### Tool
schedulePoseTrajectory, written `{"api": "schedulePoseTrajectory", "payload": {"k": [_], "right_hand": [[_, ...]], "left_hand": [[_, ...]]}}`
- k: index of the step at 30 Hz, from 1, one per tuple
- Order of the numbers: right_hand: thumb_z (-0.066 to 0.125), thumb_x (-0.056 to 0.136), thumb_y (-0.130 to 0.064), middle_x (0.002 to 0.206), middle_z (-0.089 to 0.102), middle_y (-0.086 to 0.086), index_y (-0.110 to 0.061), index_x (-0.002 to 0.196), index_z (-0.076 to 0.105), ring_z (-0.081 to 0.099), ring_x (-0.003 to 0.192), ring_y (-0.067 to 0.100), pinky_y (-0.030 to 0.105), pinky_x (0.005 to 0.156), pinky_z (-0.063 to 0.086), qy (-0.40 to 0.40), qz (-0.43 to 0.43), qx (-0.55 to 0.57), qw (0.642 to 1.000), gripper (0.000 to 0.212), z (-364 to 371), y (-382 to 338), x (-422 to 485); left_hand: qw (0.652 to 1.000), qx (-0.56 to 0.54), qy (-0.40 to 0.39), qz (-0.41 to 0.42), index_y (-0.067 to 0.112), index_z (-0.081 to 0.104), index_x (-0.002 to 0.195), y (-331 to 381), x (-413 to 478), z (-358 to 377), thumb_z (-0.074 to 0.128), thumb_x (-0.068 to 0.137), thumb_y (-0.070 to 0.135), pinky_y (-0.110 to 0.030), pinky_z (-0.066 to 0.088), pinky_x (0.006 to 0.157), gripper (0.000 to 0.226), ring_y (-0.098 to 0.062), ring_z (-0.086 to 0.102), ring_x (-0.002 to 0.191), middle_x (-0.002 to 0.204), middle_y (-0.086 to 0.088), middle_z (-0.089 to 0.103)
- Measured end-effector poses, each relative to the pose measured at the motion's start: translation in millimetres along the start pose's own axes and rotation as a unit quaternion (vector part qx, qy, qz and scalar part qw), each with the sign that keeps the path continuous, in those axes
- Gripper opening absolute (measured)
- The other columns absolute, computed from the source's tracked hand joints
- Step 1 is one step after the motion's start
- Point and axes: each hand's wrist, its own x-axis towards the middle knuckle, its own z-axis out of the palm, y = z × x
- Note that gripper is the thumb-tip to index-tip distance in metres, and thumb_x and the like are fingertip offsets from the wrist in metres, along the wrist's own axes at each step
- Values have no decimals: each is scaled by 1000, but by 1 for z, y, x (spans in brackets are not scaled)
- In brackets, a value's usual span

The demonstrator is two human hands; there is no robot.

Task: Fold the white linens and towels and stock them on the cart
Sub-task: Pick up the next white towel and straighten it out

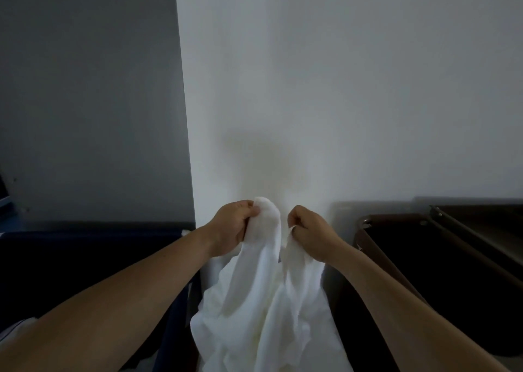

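Gripping soft, crumpled white linen [263, 301], left hand [230, 227] and right hand [312, 234] pinch its bunched top edge.

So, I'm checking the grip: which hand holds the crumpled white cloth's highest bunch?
The left hand: it grips the rounded bunch at the top of the crumpled white linen cloth, whereas the right hand pinches a thin edge slightly lower.

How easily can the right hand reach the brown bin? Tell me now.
Probably yes: nothing stands between the right hand and the brown bin, though it grips the white linen.
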Motion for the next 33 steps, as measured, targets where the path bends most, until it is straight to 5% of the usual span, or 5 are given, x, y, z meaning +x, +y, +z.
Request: {"api": "schedulePoseTrajectory", "payload": {"k": [5,9,13,25,33], "right_hand": [[81,67,-47,83,64,-17,-38,83,65,61,76,0,14,61,44,-178,0,-81,981,25,-12,0,0],[79,81,-37,66,67,-13,-30,73,72,61,59,-2,15,55,49,-32,1,105,994,12,-14,-6,4],[69,92,-31,74,71,-9,-32,76,75,63,64,2,19,59,52,50,20,277,959,17,-5,-21,11],[80,79,-34,64,63,-8,-9,73,71,55,59,7,22,53,45,27,85,160,983,28,2,-25,23],[79,81,-38,78,74,4,-9,78,74,66,67,10,28,64,55,26,78,199,977,29,8,-22,23]], "left_hand": [[1000,15,18,4,2,65,113,-7,-2,-5,42,101,7,-39,54,84,26,-26,67,97,108,-16,70],[1000,14,21,7,5,66,117,-12,-1,-4,41,99,6,-39,56,80,32,-27,66,97,112,-18,70],[999,5,-10,33,8,68,119,-14,-2,3,44,98,14,-43,55,83,33,-33,65,105,119,-20,68],[987,133,-15,89,14,71,113,-8,-11,8,42,91,23,-62,47,97,38,-42,61,112,116,-19,68],[978,155,-2,141,21,73,110,-15,-13,4,52,101,23,-29,56,81,23,-21,69,101,106,-2,74]]}}
